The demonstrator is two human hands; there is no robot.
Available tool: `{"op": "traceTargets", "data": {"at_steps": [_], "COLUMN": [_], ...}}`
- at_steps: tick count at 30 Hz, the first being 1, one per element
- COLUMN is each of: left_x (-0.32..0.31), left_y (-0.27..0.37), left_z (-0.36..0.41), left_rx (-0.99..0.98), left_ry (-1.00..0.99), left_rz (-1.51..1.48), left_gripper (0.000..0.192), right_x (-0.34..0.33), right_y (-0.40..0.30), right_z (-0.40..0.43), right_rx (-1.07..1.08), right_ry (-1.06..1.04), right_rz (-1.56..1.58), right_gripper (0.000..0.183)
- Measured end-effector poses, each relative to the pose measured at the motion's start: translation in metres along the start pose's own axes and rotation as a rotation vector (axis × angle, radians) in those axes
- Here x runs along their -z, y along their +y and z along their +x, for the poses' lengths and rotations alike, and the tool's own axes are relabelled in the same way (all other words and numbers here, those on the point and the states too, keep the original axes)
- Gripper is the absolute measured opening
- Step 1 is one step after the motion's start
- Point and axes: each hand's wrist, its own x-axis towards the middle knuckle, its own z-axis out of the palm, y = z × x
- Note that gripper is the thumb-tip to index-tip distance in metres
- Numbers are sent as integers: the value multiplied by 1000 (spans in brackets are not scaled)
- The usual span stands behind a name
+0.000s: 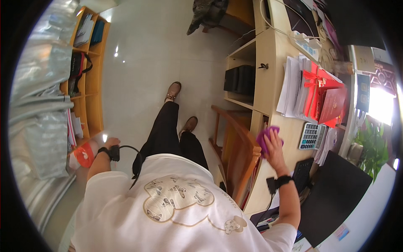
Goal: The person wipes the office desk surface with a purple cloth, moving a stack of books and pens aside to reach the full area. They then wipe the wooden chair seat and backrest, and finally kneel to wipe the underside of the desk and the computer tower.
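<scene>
My right hand (273, 148) presses a purple cloth (267, 138) against the edge of the light wooden desk (277, 104), its fingers spread over the cloth. Just left of it is the curved top rail of a wooden chair (252, 145). A calculator (310, 135) lies on the desk beyond the hand. My left hand (111, 142) hangs low at the other side, close to the shelf's near end and a red-orange item (84, 155). The wrist and its strapped device partly hide that hand, and whether it holds anything does not show. Both wrists wear black straps with cabled devices.
Papers and red folders (318, 91) are stacked on the desk near a power strip (303, 45). A black keyboard (302, 173), a monitor (335, 198) and a green plant (371, 148) stand nearer. An orange-yellow wooden shelf (94, 72) lines the left; another chair (241, 14) is ahead.
</scene>
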Motion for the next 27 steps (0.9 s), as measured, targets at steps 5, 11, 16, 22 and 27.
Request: {"op": "traceTargets", "data": {"at_steps": [5,11,16,22,27], "left_x": [143,324,374,405,438], "left_y": [-48,-50,-47,-54,-43], "left_z": [126,128,122,139,152], "left_rx": [-44,383,377,379,344], "left_ry": [141,387,239,150,160], "left_rz": [-1679,-1232,-1139,-1037,-981], "left_gripper": [38,53,51,52,52], "right_x": [64,118,115,56,-18], "right_y": [-13,-71,-105,-127,-148], "right_z": [85,133,189,259,295], "right_rx": [-9,-294,-313,-772,-827], "right_ry": [-55,263,416,505,661], "right_rz": [38,243,371,1678,2170], "right_gripper": [67,63,39,32,31]}}
